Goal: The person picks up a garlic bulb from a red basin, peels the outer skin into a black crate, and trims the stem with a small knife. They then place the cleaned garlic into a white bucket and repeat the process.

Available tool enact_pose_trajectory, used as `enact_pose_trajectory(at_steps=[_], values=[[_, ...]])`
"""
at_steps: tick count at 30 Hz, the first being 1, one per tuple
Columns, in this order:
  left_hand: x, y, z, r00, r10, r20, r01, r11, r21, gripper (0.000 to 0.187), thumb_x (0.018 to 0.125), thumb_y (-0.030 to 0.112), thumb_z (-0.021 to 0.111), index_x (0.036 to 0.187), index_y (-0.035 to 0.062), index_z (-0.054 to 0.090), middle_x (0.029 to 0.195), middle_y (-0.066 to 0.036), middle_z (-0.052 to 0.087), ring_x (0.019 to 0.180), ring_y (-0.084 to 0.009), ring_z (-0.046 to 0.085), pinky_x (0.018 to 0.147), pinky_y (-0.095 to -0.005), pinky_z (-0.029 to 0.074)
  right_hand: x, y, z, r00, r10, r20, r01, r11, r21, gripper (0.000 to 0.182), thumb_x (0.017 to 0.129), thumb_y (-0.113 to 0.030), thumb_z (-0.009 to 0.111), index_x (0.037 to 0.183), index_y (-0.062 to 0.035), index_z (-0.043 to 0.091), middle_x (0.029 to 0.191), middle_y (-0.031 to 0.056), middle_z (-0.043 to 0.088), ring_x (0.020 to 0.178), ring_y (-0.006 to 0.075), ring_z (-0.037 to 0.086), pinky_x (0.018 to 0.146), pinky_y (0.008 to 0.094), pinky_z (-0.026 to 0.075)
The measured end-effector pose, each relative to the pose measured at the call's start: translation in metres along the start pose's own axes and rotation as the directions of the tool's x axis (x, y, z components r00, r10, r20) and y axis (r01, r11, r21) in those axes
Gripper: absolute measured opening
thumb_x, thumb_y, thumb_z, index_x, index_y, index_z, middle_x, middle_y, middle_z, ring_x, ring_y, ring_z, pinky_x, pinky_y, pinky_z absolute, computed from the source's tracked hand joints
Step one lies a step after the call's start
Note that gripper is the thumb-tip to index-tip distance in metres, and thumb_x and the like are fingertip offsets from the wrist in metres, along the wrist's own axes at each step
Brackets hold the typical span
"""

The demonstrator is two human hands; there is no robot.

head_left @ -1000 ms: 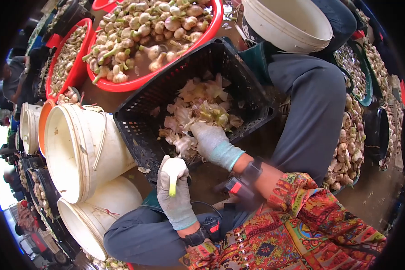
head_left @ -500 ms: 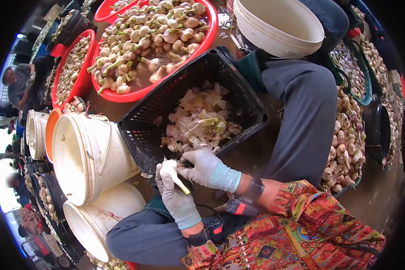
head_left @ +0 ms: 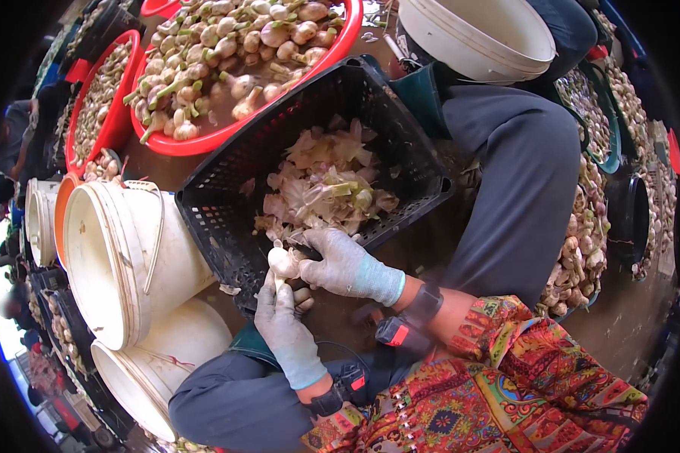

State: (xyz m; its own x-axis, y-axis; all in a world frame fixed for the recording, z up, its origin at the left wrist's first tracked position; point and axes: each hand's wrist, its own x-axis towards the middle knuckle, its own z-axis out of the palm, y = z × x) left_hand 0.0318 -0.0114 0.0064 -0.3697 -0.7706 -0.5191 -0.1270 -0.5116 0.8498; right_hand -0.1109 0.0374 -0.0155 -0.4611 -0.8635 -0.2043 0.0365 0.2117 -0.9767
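Observation:
My left hand (head_left: 285, 328) is closed around the stem of a white garlic bulb (head_left: 282, 262), holding the bulb upright above its fingertips. My right hand (head_left: 341, 263), also closed, presses against the right side of the bulb. A thin dark tool (head_left: 304, 250), perhaps a small knife, shows at its fingers; most of it is hidden. Both hands wear grey gloves with light blue cuffs. Just beyond them lies a black plastic crate (head_left: 227, 180) with a heap of papery garlic skins (head_left: 321, 185) inside.
A red tub (head_left: 347, 38) full of garlic bulbs stands beyond the crate. White buckets (head_left: 140, 249) lie tipped at the left; another white bucket (head_left: 476, 45) stands at the far right. Unpeeled garlic (head_left: 578, 249) is piled beyond my right knee (head_left: 517, 174).
The garlic bulb has turned: its stem pointed down and right, and now it points down into my left fingers with the bulb on top. The view has shifted slightly.

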Motion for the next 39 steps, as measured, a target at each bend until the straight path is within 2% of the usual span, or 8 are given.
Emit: enact_pose_trajectory(at_steps=[4, 7, 11, 15, 18, 24, 30, 39], values=[[0.007, -0.009, -0.024, 0.990, -0.052, 0.134, 0.085, 0.962, -0.258, 0.039, 0.095, 0.010, 0.053, 0.132, -0.0001, 0.046, 0.110, -0.015, 0.064, 0.077, -0.0137, 0.063, 0.063, -0.0235, 0.053, 0.021, 0.013, -0.015, 0.982, 0.164, 0.090, -0.179, 0.682, 0.710, 0.020, 0.085, -0.015, 0.059, 0.093, 0.0032, 0.062, 0.076, 0.0069, 0.065, 0.062, 0.0115, 0.062, 0.051, 0.0239, 0.049], [0.003, -0.004, -0.017, 0.993, -0.043, 0.107, 0.083, 0.914, -0.397, 0.040, 0.093, 0.009, 0.055, 0.131, -0.0009, 0.046, 0.110, -0.018, 0.064, 0.073, -0.0161, 0.064, 0.060, -0.0258, 0.054, 0.030, 0.023, -0.034, 0.967, 0.178, -0.184, -0.101, 0.925, 0.365, 0.025, 0.088, -0.021, 0.062, 0.099, 0.0013, 0.061, 0.077, 0.0045, 0.063, 0.057, 0.0075, 0.055, 0.051, 0.0222, 0.046], [-0.005, -0.003, -0.006, 0.989, 0.141, 0.036, -0.139, 0.988, -0.063, 0.037, 0.091, 0.006, 0.055, 0.126, -0.0042, 0.051, 0.105, -0.016, 0.065, 0.074, -0.0174, 0.066, 0.063, -0.0284, 0.055, 0.010, -0.014, -0.022, 0.996, 0.089, 0.026, -0.091, 0.987, 0.129, 0.053, 0.081, -0.043, 0.071, 0.106, 0.0027, 0.060, 0.090, 0.0124, 0.065, 0.089, 0.0160, 0.059, 0.078, 0.0308, 0.047], [-0.012, 0.000, -0.007, 0.990, 0.124, 0.069, -0.108, 0.974, -0.201, 0.039, 0.091, 0.008, 0.056, 0.128, -0.0023, 0.050, 0.107, -0.016, 0.064, 0.080, -0.0181, 0.066, 0.067, -0.0291, 0.055, 0.032, 0.013, -0.009, 0.967, 0.043, -0.250, -0.085, 0.984, -0.159, 0.036, 0.083, -0.029, 0.070, 0.096, 0.0037, 0.063, 0.077, 0.0102, 0.064, 0.074, 0.0156, 0.058, 0.069, 0.0313, 0.048], [-0.006, 0.002, -0.001, 0.999, 0.031, 0.039, -0.013, 0.921, -0.390, 0.043, 0.092, 0.011, 0.055, 0.133, 0.0002, 0.045, 0.113, -0.017, 0.061, 0.087, -0.0185, 0.065, 0.073, -0.0302, 0.054, 0.016, 0.011, -0.019, 0.960, 0.024, -0.279, 0.011, 0.993, 0.121, 0.031, 0.080, -0.022, 0.072, 0.097, 0.0017, 0.063, 0.080, 0.0121, 0.065, 0.078, 0.0142, 0.061, 0.072, 0.0308, 0.049], [-0.002, -0.004, 0.031, 0.998, 0.035, -0.049, -0.044, 0.981, -0.190, 0.044, 0.092, 0.006, 0.051, 0.135, 0.0013, 0.045, 0.111, -0.007, 0.059, 0.093, -0.0130, 0.059, 0.080, -0.0271, 0.049, -0.006, 0.000, 0.010, 0.979, -0.108, -0.175, 0.020, 0.897, -0.442, 0.028, 0.076, -0.026, 0.072, 0.092, -0.0041, 0.064, 0.082, 0.0154, 0.063, 0.076, 0.0335, 0.062, 0.068, 0.0408, 0.050], [0.001, -0.019, 0.039, 0.908, 0.385, -0.164, -0.307, 0.879, 0.365, 0.043, 0.093, 0.005, 0.050, 0.134, -0.0071, 0.044, 0.120, -0.013, 0.058, 0.103, -0.0188, 0.059, 0.089, -0.0296, 0.048, -0.002, 0.002, 0.012, 0.973, -0.043, -0.228, -0.060, 0.903, -0.426, 0.020, 0.075, -0.018, 0.068, 0.088, -0.0033, 0.063, 0.078, 0.0165, 0.061, 0.074, 0.0356, 0.061, 0.067, 0.0438, 0.049], [0.002, -0.009, 0.035, 0.985, 0.141, -0.095, -0.149, 0.985, -0.087, 0.045, 0.092, 0.003, 0.050, 0.134, -0.0088, 0.042, 0.123, -0.015, 0.057, 0.108, -0.0196, 0.057, 0.091, -0.0307, 0.047, 0.010, -0.008, -0.005, 0.971, 0.151, -0.184, -0.190, 0.957, -0.220, 0.030, 0.077, -0.029, 0.070, 0.084, -0.0011, 0.059, 0.079, 0.0203, 0.063, 0.079, 0.0338, 0.064, 0.070, 0.0419, 0.050]])
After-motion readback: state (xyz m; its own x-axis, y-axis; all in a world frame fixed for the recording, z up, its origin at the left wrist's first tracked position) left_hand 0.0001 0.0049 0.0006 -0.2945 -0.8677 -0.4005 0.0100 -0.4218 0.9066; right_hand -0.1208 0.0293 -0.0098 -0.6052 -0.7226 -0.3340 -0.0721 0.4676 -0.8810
